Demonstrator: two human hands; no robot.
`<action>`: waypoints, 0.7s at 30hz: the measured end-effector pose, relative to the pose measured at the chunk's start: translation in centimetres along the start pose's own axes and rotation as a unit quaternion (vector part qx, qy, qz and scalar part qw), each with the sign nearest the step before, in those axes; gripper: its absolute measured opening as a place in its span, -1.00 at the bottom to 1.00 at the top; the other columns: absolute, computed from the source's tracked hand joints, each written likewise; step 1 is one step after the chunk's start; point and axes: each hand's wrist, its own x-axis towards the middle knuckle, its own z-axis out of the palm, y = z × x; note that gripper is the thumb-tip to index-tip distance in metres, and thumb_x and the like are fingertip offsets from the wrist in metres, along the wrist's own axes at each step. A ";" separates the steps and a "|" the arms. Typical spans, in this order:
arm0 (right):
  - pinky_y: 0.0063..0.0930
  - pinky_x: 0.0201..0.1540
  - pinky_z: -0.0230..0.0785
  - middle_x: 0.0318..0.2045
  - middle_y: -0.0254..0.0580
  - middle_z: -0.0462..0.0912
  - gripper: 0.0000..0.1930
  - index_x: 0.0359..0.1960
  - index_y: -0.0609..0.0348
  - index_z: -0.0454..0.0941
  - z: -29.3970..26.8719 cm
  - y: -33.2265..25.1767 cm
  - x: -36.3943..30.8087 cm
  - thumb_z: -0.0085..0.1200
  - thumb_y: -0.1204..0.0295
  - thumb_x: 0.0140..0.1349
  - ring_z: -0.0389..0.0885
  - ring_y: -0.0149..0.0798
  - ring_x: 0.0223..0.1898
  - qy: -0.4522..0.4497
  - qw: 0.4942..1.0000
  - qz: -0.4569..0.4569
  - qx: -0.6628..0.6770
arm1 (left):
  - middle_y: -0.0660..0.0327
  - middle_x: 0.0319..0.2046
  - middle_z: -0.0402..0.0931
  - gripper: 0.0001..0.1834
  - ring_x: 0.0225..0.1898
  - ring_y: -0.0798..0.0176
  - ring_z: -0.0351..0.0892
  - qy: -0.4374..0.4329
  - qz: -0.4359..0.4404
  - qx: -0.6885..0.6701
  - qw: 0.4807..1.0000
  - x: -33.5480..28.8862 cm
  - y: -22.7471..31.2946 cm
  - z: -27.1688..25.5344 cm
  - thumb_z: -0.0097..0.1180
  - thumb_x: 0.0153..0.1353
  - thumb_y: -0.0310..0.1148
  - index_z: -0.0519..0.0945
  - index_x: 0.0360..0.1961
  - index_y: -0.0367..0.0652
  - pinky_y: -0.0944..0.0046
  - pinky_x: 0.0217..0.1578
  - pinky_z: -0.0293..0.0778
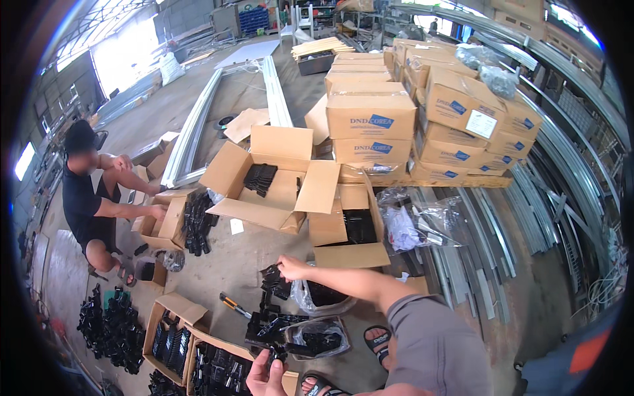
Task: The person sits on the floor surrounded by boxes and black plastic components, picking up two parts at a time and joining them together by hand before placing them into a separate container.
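Note:
My left hand [265,377], at the bottom edge, has its thumb and fingers closed on a small black part [277,352]. Farther off, my right hand [290,268] reaches across from the right and pinches a black part [271,272] at the top of a loose heap. More black parts [267,323] lie on the floor between my hands. Beside them are a plastic-lined tub [320,297] and a clear bag-lined box [317,336], both holding black pieces. Left of the heap lies a yellow-and-black utility knife [234,305].
Open cartons [257,211] stand ahead, and filled boxes [175,340] sit lower left. A co-worker [92,198] crouches at left by a carton. Stacked closed cartons [370,112] on a pallet and long metal profiles [462,264] occupy the right side.

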 end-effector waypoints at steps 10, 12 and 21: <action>-0.48 -0.17 0.45 -0.09 -0.07 0.64 -0.52 0.29 0.11 0.18 -3.6 -14.8 -27.0 0.01 0.42 0.38 0.64 -0.28 -0.15 -0.188 0.889 -0.089 0.407 | 0.12 0.01 0.55 -0.57 -0.01 0.29 0.50 -0.054 0.096 -0.025 0.994 -0.6 -0.9 0.4 0.17 0.28 -0.50 0.48 0.15 -0.42 0.33 0.07 0.40; -0.50 -0.20 0.41 -0.11 -0.10 0.64 -0.49 0.36 0.08 0.17 -3.0 -14.9 -28.2 -0.01 0.39 0.41 0.61 -0.33 -0.22 -0.233 0.881 -0.055 0.409 | 0.11 0.02 0.55 -0.57 0.00 0.28 0.50 -0.059 0.096 -0.038 0.993 -1.2 -0.8 0.7 0.17 0.28 -0.49 0.48 0.15 -0.42 0.31 0.09 0.39; -0.57 -0.12 0.33 0.17 -0.24 0.48 -0.35 0.50 -0.14 -0.10 -2.3 -13.3 -31.5 -0.15 0.47 0.45 0.52 -0.39 -0.02 -0.227 0.844 -0.189 0.449 | 0.16 -0.11 0.60 -0.61 -0.16 0.33 0.61 -0.042 0.133 -0.027 0.990 -1.9 -2.3 0.7 0.17 0.28 -0.47 0.48 0.12 -0.37 0.35 -0.11 0.54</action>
